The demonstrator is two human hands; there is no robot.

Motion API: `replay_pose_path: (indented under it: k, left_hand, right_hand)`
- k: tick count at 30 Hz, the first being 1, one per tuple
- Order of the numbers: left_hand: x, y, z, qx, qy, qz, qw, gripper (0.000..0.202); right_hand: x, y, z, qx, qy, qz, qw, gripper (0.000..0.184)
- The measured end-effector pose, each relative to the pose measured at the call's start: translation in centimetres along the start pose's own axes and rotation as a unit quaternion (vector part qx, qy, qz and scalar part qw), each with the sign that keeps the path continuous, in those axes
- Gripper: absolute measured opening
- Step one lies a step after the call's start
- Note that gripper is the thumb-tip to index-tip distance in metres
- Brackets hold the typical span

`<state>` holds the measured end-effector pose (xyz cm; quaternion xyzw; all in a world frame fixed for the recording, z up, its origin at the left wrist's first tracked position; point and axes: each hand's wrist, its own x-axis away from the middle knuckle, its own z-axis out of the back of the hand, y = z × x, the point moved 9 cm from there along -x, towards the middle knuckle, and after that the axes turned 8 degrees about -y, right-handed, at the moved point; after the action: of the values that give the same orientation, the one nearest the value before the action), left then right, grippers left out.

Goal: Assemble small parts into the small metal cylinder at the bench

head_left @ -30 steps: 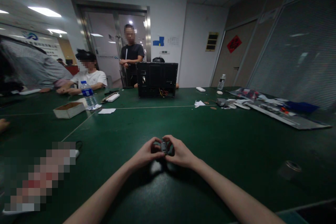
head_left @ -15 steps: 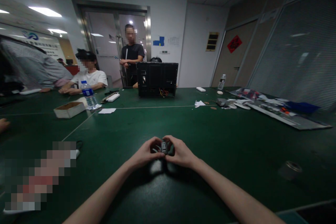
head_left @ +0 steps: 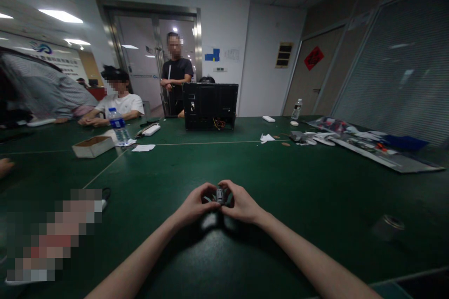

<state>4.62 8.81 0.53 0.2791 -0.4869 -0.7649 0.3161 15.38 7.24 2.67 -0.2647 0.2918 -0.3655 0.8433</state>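
Between my two hands is a small grey metal-looking part [head_left: 220,195] with dark slots in its front. Something thin and pale curves out from its left side, partly hidden by my fingers. My left hand [head_left: 198,203] curls around the left of it, thumb below and fingers above. On the other side my right hand [head_left: 242,203] grips it in the same way. Both hands hold it just above the green tabletop [head_left: 224,252], where their shadow falls.
A grey cylinder [head_left: 389,228] stands at the right. Farther off are a black computer case [head_left: 210,107], an open box [head_left: 93,146], a water bottle [head_left: 119,126] and a cluttered board [head_left: 386,154]. A seated person [head_left: 122,103] and a standing person [head_left: 176,72] are across the table.
The grey part has turned very slightly between my fingers. Both hands stay in nearly the same place.
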Motion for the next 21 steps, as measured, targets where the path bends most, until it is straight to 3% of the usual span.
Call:
replay_pose_path:
  k: [13,21]
  left_hand:
    - [0.15,0.32,-0.05,-0.006,0.009,-0.002,1.000,0.029]
    - [0.03,0.23,-0.32,0.035,-0.019,-0.006,0.999,0.033]
  right_hand:
    - [0.03,0.21,-0.09,0.014,-0.007,-0.006,1.000,0.052]
    - [0.02,0.50,0.11,0.018,0.008,-0.022,1.000,0.054]
